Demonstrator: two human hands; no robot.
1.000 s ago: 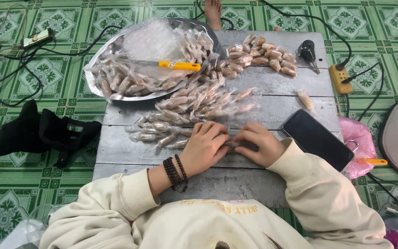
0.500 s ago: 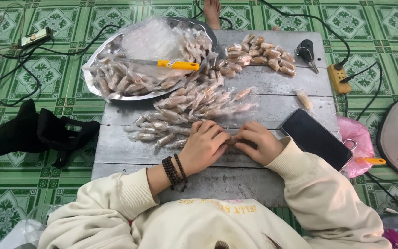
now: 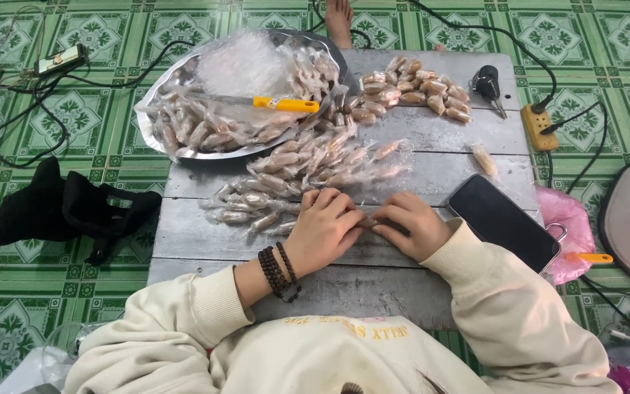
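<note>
Overhead, head view: left hand (image 3: 324, 230) and right hand (image 3: 411, 225) meeting fingertip to fingertip on grey table (image 3: 205, 241), fingers curled over a small wrapped piece, mostly hidden, just below pile of wrapped candies (image 3: 308, 171); phone (image 3: 503, 221) right.
</note>
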